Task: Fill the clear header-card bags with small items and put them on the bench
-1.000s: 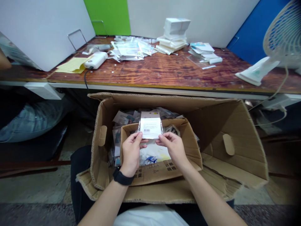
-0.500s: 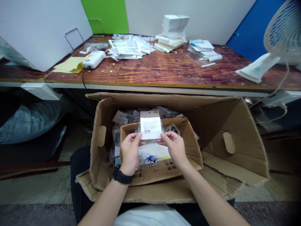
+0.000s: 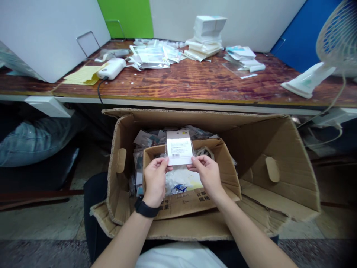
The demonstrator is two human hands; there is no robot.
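A small clear packet with a white printed label [image 3: 179, 147] is held upright over a small cardboard box [image 3: 223, 163]. My left hand [image 3: 155, 180] pinches its lower left corner and my right hand [image 3: 208, 175] pinches its lower right corner. The small box sits inside a big open cardboard carton [image 3: 276, 149] on my lap and holds more plastic packets [image 3: 181, 182]. A black watch is on my left wrist.
A wooden table [image 3: 195, 83] stands beyond the carton with piles of clear packets [image 3: 153, 56], stacked white boxes [image 3: 208, 35], a white device with a cable [image 3: 111, 69], yellow paper [image 3: 80, 75] and a white fan [image 3: 329, 48]. Another person's jeans-clad leg [image 3: 30, 139] is at the left.
The packet has been lowered slightly and held steadier between both hands; the view shifted a little. The person's leg at left moved.
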